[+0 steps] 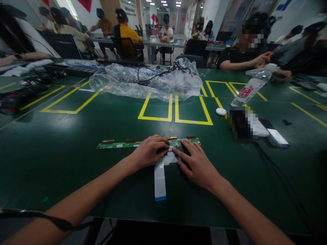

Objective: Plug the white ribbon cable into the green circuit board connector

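A long, narrow green circuit board (120,145) lies across the table before me, with several brownish tabs along its far edge. A white flat ribbon cable (160,178) meets the board's near edge, folds sideways, and runs toward me to a blue-tipped end. My left hand (153,149) is curled over the board's near edge, its fingers closed at the cable's upper end. On the other side, my right hand (195,160) has its fingers apart, resting on the board and beside the cable's connector. The left fingertips partly hide the joint between cable and board.
Clear plastic wrapping (153,83) with black cables lies beyond the yellow tape outlines (154,118). Right of them are a tilted water bottle (251,87), a white oval object (221,111) and a phone (277,136). A person (245,58) sits across the table, holding something small.
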Motion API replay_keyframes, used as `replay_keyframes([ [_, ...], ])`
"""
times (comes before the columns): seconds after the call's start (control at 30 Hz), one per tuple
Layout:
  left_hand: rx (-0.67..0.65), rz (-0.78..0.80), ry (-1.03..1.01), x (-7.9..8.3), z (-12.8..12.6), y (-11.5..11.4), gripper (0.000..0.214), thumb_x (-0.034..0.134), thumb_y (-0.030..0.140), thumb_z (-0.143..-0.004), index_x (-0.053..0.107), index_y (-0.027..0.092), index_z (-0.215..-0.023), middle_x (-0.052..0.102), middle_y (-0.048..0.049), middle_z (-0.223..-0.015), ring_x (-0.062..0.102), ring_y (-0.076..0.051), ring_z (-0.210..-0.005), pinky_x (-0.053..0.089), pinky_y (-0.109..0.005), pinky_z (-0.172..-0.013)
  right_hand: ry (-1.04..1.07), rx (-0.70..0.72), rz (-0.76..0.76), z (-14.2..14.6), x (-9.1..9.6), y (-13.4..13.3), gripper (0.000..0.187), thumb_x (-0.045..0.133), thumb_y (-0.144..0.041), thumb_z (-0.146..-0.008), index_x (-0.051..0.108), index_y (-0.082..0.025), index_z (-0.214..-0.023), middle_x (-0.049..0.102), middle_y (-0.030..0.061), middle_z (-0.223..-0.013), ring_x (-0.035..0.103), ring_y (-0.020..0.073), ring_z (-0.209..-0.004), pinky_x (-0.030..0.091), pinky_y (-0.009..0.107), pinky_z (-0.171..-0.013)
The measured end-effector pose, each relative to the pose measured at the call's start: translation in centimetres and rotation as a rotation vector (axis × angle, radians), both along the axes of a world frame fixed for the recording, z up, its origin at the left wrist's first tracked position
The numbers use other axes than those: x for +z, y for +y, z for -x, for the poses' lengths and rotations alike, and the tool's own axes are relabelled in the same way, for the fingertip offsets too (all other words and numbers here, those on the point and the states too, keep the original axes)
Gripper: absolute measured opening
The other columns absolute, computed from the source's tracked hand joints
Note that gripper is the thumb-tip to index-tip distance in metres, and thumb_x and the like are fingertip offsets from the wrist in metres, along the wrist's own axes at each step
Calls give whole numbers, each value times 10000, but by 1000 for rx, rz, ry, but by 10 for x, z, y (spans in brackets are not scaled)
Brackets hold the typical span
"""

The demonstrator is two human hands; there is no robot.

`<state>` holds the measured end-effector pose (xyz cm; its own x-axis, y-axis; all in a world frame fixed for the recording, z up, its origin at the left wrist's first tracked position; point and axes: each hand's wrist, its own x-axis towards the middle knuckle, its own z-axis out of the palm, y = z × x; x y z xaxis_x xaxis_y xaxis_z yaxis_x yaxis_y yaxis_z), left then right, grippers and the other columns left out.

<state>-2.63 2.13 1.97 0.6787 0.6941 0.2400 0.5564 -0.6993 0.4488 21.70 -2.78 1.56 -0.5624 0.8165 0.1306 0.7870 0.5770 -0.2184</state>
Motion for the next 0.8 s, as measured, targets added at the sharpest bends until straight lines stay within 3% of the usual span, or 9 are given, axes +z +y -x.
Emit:
replay_keyframes([
  [0.8, -46, 21, -55, -4, 6, 5, 200, 565, 182, -920, 703, 180, -1064, 666, -87, -1182, 583, -205, -1073, 514, -407, -911, -56, 7, -22, 4, -1, -1, 528, 469, -342, -984, 400, -331, -1507, 349, 106, -1591, 294, 355, -1460, 266, 607, -1154],
])
